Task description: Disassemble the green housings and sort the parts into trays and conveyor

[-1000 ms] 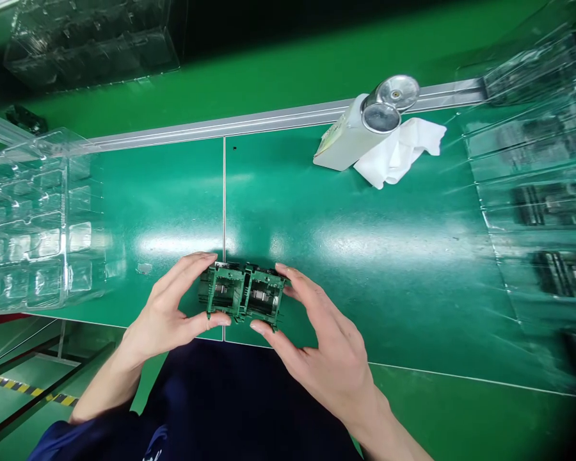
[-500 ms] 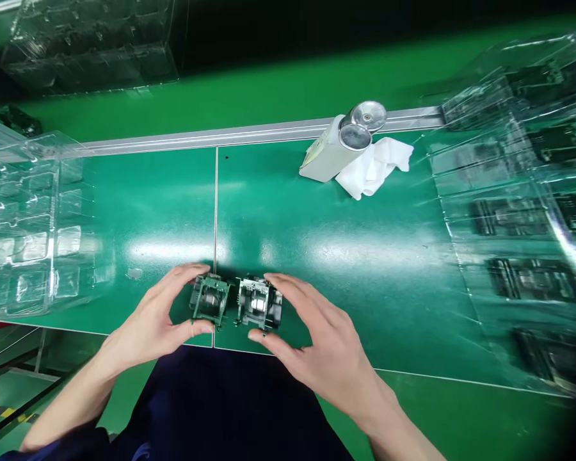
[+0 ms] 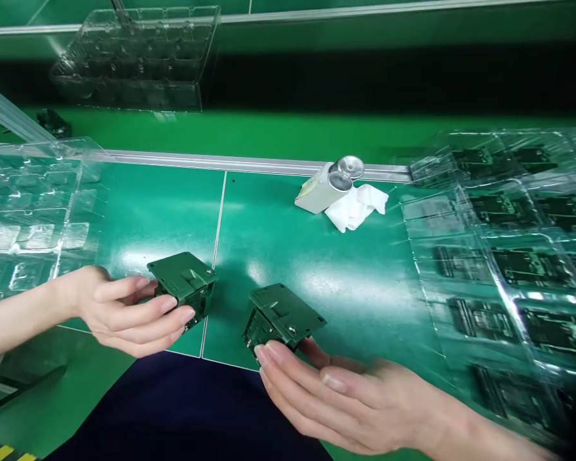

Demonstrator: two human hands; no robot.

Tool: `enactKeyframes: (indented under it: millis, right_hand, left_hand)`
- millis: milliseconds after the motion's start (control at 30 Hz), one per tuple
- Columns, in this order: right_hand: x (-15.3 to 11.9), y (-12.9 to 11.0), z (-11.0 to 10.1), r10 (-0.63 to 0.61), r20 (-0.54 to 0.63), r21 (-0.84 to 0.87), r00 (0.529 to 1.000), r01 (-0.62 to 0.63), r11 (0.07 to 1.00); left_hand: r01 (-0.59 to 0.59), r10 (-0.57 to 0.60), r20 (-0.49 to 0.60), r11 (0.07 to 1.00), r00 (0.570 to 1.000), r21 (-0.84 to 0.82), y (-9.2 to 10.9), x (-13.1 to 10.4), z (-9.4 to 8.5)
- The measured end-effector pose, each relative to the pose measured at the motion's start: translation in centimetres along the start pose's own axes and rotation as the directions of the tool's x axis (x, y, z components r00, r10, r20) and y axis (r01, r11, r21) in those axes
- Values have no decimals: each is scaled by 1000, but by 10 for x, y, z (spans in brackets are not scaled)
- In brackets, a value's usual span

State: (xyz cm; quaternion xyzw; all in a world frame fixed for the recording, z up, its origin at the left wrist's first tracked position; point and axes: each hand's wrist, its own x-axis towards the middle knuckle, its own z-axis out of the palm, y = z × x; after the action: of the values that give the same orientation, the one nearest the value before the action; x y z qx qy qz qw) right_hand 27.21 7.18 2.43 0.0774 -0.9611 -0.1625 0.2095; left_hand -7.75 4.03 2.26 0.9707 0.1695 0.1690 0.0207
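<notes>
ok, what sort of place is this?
Likely a factory workbench: a clear compartmented tray on the right holds dark parts, yellow-and-black striping shows lower left, and left hand and right hand each hold a boxy green part.

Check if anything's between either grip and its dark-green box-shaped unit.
Nothing visible. The left grip touches the left dark-green box-shaped unit directly; the right grip, the right unit. Contact behind them is hidden.
</notes>
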Motion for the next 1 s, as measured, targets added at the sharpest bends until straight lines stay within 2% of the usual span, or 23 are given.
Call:
enactKeyframes:
  millis: [33, 100, 167, 267, 333, 400, 433, 467, 500, 533, 567, 600, 633, 667, 700, 733, 767, 800, 867, 933, 1000]
  right_hand:
    - [1, 0, -1, -35, 12, -72, 999, 36, 997]
    - [2, -1, 0, -95, 34, -167, 995, 100, 981]
    - [3, -2, 3, -153, 53, -230, 987, 161, 960]
    - [5, -3, 11, -181, -38, -267, 983, 164, 950]
    - [8, -4, 17, -95, -121, -176, 988, 73, 982]
    - [12, -6, 22, 111, -106, -24, 988, -114, 993]
    - [14, -6, 24, 236, -86, 57, 968, -232, 971]
    - [17, -5, 27, 373, -68, 139, 925, -361, 922]
    - [19, -5, 31, 521, -44, 234, 852, -498, 835]
    - [21, -4, 34, 672, -12, 351, 740, -626, 696]
    - [24, -2, 39, 808, 39, 497, 588, -713, 495]
    - [26, -1, 44, 905, 120, 651, 409, -720, 239]
    - [29, -1, 50, 942, 238, 779, 236, -626, -40]
    - [33, 0, 56, 924, 368, 851, 102, -438, -290]
    - [37, -1, 62, 877, 480, 862, 14, -192, -469]
    - [41, -2, 67, 821, 569, 822, -43, 58, -567]
    - [46, -3, 72, 765, 638, 754, -87, 273, -598]
    - [51, -4, 76, 710, 692, 682, -127, 436, -587]
    - [58, -7, 81, 621, 765, 572, -171, 624, -533]
    - [61, -9, 83, 595, 785, 535, -171, 672, -512]
    - [56, -9, 85, 650, 741, 604, -170, 593, -533]
  left_hand:
    - [76, -73, 81, 997, 994, -28, 2, -5, 0]
    - [245, -231, 192, 968, 954, -51, 7, -19, 3]
    - [307, -299, 159, 951, 941, -26, 11, -34, 6]
    - [290, -290, 21, 957, 957, 14, 14, -46, 8]
    - [274, -274, -30, 961, 961, 16, 17, -41, 10]
    - [283, -273, -143, 958, 951, 55, 23, -28, 18]
    - [322, -299, -235, 944, 925, 66, 27, -20, 25]
    - [386, -352, -339, 922, 873, 39, 31, -10, 33]
    - [455, -429, -431, 889, 794, -49, 36, 0, 41]
    - [513, -540, -497, 834, 680, -204, 41, 10, 50]
    - [531, -673, -512, 738, 533, -417, 47, 20, 58]
    - [485, -808, -459, 589, 370, -646, 51, 30, 64]
    - [369, -915, -343, 400, 212, -839, 55, 40, 69]
    - [196, -979, -187, 199, 76, -960, 57, 50, 72]
    - [-4, -1000, -16, 16, -23, -1000, 58, 59, 74]
    - [-200, -987, 141, -123, -80, -972, 57, 68, 74]
    - [-363, -957, 271, -218, -102, -906, 56, 76, 73]
    - [-483, -924, 371, -281, -98, -829, 54, 83, 72]
    - [-607, -863, 504, -376, -47, -700, 49, 93, 72]
    - [-623, -840, 542, -422, -4, -658, 45, 97, 75]
    - [-548, -878, 479, -394, -15, -738, 40, 90, 82]
